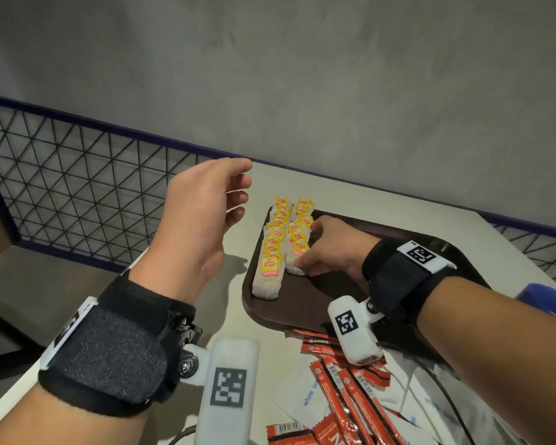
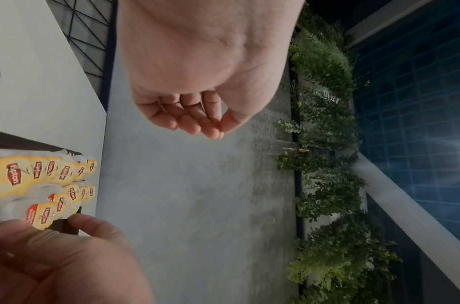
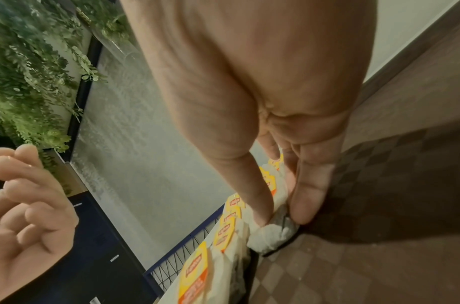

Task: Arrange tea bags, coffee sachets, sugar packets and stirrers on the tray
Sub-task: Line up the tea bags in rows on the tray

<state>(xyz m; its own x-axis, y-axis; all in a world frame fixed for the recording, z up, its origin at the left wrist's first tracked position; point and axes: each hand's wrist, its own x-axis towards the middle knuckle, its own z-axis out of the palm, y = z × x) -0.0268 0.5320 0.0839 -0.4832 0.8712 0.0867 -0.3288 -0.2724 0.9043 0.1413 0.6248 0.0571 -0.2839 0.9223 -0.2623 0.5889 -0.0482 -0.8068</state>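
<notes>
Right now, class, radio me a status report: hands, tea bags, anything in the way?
Left hand raised, empty. Right hand pinching right row of tea bags on tray. Coffee sachets off tray; nothing blocking.

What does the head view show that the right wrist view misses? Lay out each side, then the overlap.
Only the head view shows the red coffee sachets and white sugar packets lying on the table off the tray, the wrist straps, and both full rows of tea bags.

Only the right wrist view shows the right hand's grip up close: a fingertip and thumb pinching the near end of the right row of tea bags, plus green foliage.

Both show the left hand empty with loosely curled fingers, Lipton tea bags and the brown tray.
</notes>
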